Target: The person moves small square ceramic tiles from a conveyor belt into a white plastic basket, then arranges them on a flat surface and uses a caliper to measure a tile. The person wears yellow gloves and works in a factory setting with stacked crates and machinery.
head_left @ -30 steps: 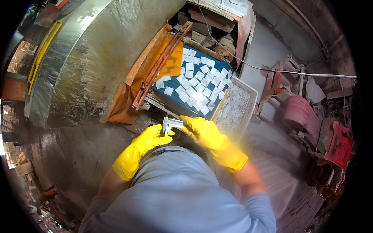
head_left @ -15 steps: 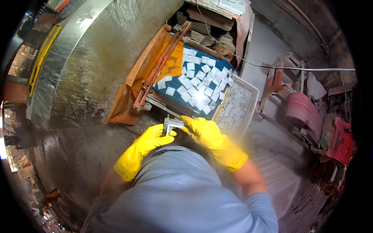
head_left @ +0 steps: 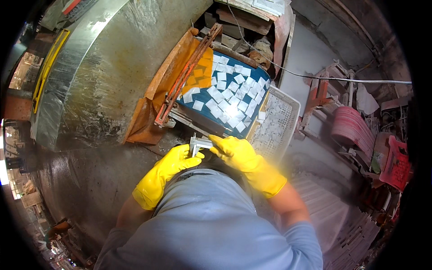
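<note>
Both hands wear bright yellow rubber gloves with a smooth, slightly glossy surface. The left glove has a long cuff that flares and folds loosely near the forearm. The right glove ends in a wide, wrinkled cuff. The person wears a pale blue-grey long-sleeved shirt of soft, lightly creased cloth.

Two yellow rubber gloves: the left hand and the right hand, both touching one small stack of pale flat pieces. One blue belt carries several dozen white squares, too many to count exactly. One white perforated basket. One red crate.
</note>
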Available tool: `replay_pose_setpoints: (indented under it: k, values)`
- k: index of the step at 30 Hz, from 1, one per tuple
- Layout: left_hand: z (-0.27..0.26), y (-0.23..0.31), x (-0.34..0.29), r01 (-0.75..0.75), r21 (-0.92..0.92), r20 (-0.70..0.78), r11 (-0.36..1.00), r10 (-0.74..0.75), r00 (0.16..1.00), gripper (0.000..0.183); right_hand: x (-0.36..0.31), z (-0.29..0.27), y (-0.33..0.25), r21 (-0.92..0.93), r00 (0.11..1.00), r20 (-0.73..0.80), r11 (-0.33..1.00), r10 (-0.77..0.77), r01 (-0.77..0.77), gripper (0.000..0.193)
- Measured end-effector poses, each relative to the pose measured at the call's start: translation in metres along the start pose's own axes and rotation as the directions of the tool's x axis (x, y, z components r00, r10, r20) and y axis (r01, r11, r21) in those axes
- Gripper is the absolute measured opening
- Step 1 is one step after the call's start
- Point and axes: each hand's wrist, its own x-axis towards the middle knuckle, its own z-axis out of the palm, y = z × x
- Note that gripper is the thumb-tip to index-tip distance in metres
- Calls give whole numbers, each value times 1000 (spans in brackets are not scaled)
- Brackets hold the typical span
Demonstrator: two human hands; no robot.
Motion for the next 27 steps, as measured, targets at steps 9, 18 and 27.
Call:
replay_pose_setpoints:
  k: [9, 18, 27]
  values:
    - [-5, -5, 9, 51, -14, 24, 999, -51, 998, 57, 2, -4, -2, -55, 998, 48, 998, 47, -44, 36]
    - [-2, 5, 11, 75, 14, 41, 997, -76, 996, 58, 2, 1, 2, -70, 997, 52, 996, 65, -61, 37]
    - [-9, -4, 14, 65, -8, 43, 998, -64, 997, 57, 4, 2, 3, -50, 997, 50, 997, 62, -60, 38]
